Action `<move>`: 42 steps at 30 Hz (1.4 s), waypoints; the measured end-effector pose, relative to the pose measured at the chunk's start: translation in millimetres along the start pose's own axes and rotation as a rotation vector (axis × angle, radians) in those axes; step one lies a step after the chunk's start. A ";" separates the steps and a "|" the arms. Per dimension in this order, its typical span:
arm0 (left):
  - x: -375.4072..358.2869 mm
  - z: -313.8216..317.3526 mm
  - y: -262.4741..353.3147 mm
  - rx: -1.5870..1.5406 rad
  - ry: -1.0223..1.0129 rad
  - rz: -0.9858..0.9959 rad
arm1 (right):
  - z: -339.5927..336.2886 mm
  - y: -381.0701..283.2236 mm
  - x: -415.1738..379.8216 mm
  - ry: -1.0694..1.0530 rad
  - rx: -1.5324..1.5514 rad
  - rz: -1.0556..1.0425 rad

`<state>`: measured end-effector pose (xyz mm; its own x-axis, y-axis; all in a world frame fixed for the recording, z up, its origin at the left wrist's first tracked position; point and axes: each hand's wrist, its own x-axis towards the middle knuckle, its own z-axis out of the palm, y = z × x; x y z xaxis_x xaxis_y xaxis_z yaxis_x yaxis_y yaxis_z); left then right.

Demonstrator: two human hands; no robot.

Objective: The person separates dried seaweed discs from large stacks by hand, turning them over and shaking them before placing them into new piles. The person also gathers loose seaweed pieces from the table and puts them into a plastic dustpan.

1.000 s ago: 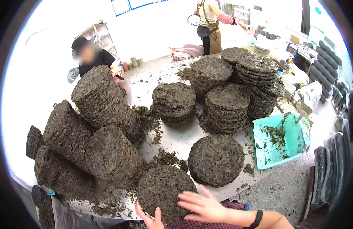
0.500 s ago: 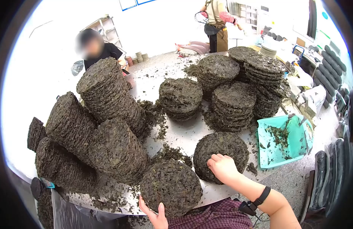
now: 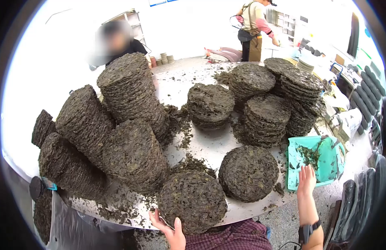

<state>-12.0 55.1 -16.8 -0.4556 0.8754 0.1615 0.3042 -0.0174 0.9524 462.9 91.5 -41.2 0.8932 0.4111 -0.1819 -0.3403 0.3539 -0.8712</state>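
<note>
A round, dark sheet of what looks like dried seaweed (image 3: 193, 201) lies at the table's front edge. My left hand (image 3: 170, 231) grips its lower left rim, thumb on top and the other fingers at the side. Right of it, apart from both hands, rests another round seaweed sheet or stack (image 3: 249, 173). My right hand (image 3: 307, 182) is over the near left part of a teal scoop-like bin (image 3: 292, 166), fingers stretched out, with nothing visible in it. Dark flakes lie inside the bin.
Tall leaning seaweed stacks (image 3: 132, 156) crowd the left side. More stacks (image 3: 266, 118) stand at the back right. Loose flakes litter the white table (image 3: 205, 146). One person (image 3: 132, 46) is across the table; another person (image 3: 255, 25) stands farther back.
My right hand has left the right-hand seaweed round and moved right to the teal bin, its fingers now straightened. My left hand stays on the near sheet. The view has shifted slightly.
</note>
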 end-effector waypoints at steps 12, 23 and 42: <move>-3.1 -1.3 0.9 -0.003 -0.114 -0.163 | 116.0 38.0 -150.2 -1.163 -1.295 -1.004; 0.0 -0.9 -8.1 -0.008 -0.092 -0.038 | 47.5 -0.4 -24.7 0.000 -0.241 -0.167; 2.2 -8.9 26.4 -0.095 -0.175 -0.109 | 104.5 -31.0 -234.1 -1.218 -0.705 -0.699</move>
<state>-12.5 52.3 11.0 -0.3271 0.9448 0.0168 0.1772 0.0439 0.9832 233.6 72.1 76.1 -0.0743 0.8672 0.4924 0.5341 0.4515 -0.7147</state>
